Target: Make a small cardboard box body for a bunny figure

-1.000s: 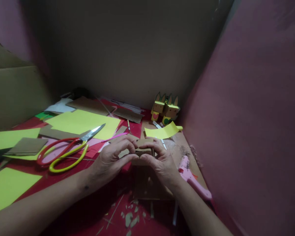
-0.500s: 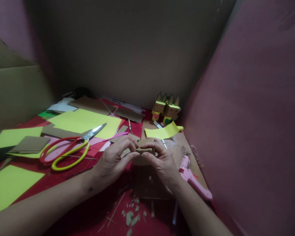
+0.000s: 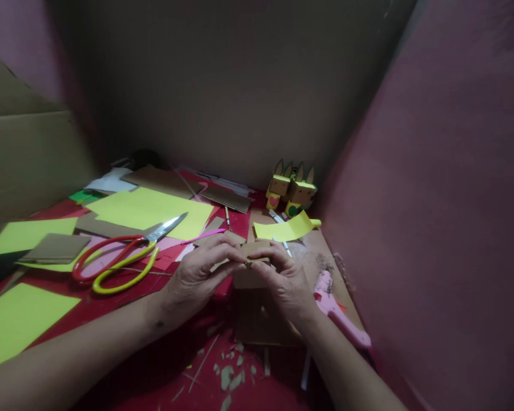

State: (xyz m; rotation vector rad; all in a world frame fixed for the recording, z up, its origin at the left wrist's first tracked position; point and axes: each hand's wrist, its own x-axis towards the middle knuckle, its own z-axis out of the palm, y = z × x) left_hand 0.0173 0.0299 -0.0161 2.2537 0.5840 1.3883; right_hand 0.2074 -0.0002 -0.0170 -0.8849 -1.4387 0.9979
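Note:
Both my hands pinch a small brown cardboard piece in front of me. My left hand has its thumb and fingers closed at the piece's left side. Fingers of my right hand curl over its top, the thumb pressed on the near edge. The fingers partly hide its shape. Below it lies a larger cardboard sheet. Right of my right hand rests a pink glue gun. To the left, scissors with red and yellow handles lie half open on paper.
Yellow paper sheets and cardboard offcuts spread over the red tabletop. Two small cardboard figures with pointed ears stand at the back, near a curved yellow strip. Cardboard scraps lie in front. A pink wall rises at right.
My fingertips have shifted on the cardboard piece; my left thumb and right thumb are now closer together at its near edge. The view has moved slightly. Other things stay in place.

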